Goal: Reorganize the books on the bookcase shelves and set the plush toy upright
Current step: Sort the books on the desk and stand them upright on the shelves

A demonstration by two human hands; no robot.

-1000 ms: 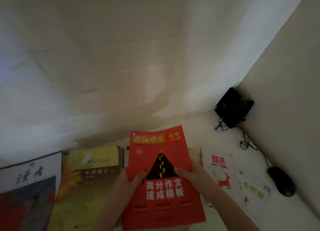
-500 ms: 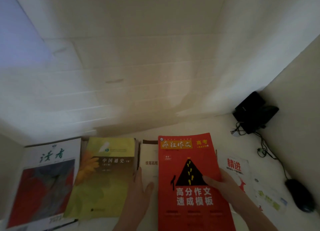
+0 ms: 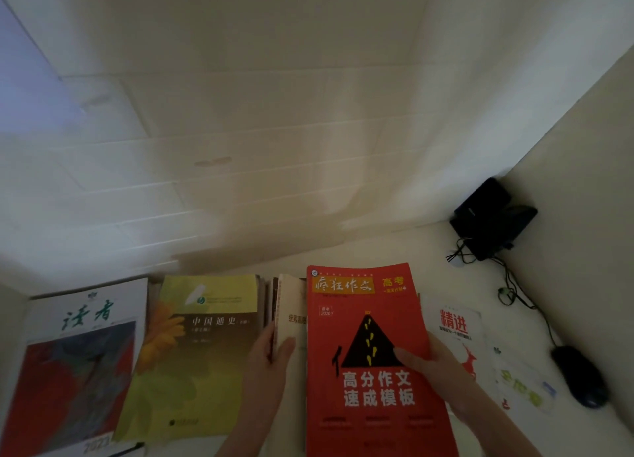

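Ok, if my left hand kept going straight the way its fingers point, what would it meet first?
Your left hand pinches the cream book. Straight on, it runs along that cover, then likely meets the white back wall, though depth is unclear.

Lighting is dim throughout. The back wall [image 3: 274, 130] is pale, with horizontal panel seams and a small mark near its middle. A bluish light patch [image 3: 31, 89] falls at upper left. A plain side wall [image 3: 583, 182] closes the right. On the white surface [image 3: 394, 247], a black device [image 3: 490, 216] sits in the corner, and its cable [image 3: 514, 291] trails toward a black mouse [image 3: 579, 376].
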